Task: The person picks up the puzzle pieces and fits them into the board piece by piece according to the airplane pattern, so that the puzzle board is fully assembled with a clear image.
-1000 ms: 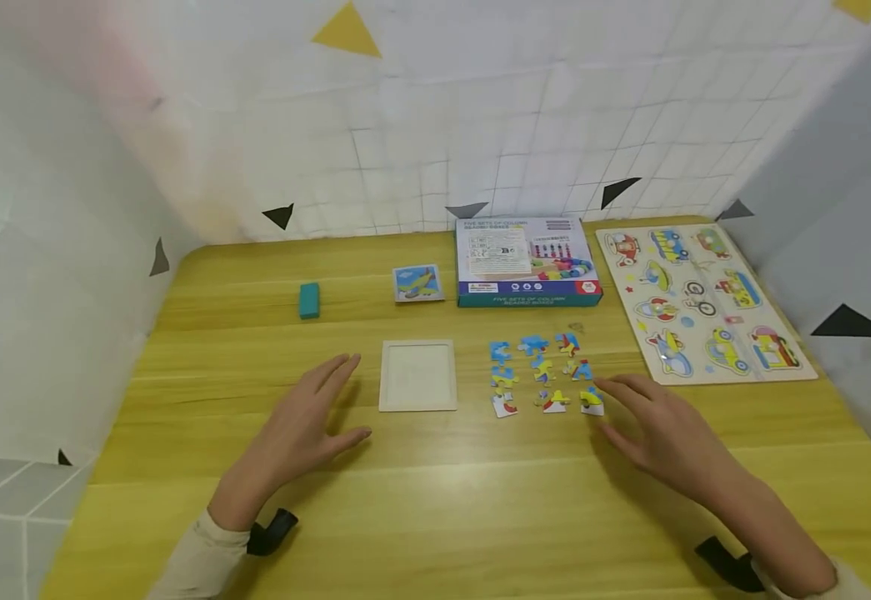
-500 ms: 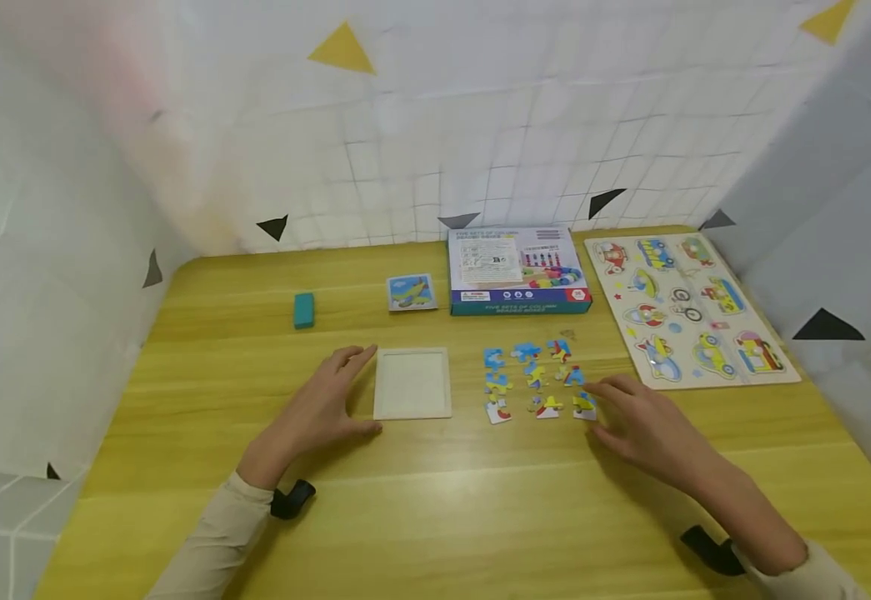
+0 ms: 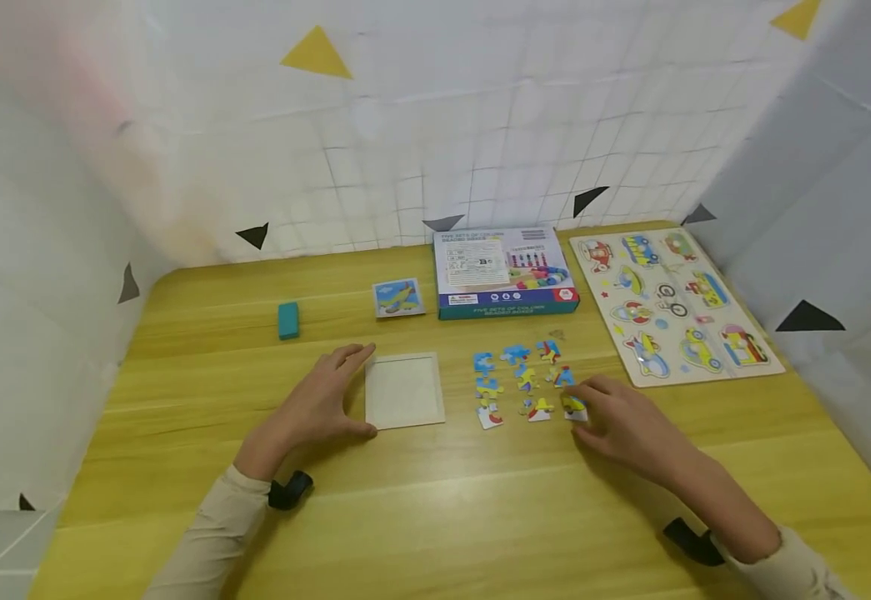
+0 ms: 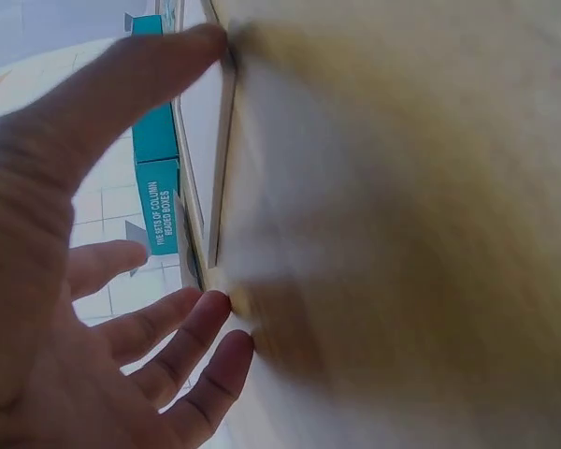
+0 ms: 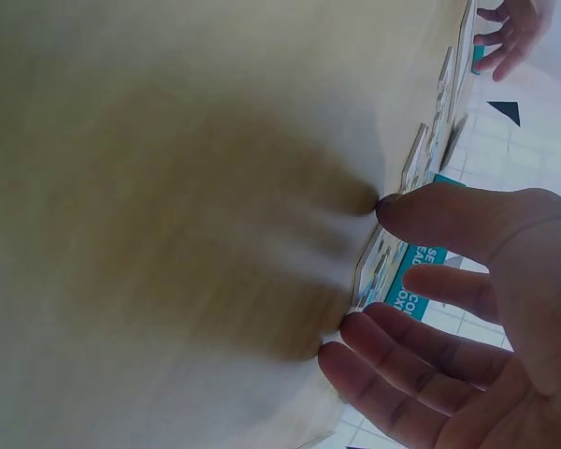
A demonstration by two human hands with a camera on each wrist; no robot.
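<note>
A shallow square wooden puzzle tray (image 3: pixel 405 392) lies flat on the table. My left hand (image 3: pixel 313 402) is at its left edge, thumb by the near corner and index finger by the far one, fingers spread. To the right of the tray, several blue, yellow and red jigsaw pieces (image 3: pixel 527 379) are laid out in loose rows. My right hand (image 3: pixel 626 425) rests beside the lower right jigsaw piece (image 3: pixel 574 407), thumb and fingers apart around its right side. In the right wrist view its fingertips (image 5: pixel 335 360) are down at the table; no grip on the piece shows.
Behind the tray lie a small picture card with an airplane (image 3: pixel 398 298) and a teal block (image 3: pixel 288 320). A boxed bead set (image 3: pixel 506 273) stands at the back. On the right is a wooden vehicle puzzle board (image 3: pixel 675 308). White sheeting (image 3: pixel 435 125) surrounds the table.
My left hand has moved right, up to the tray's left edge. My right hand has come slightly closer to the lower right jigsaw piece. The head view has shifted a little.
</note>
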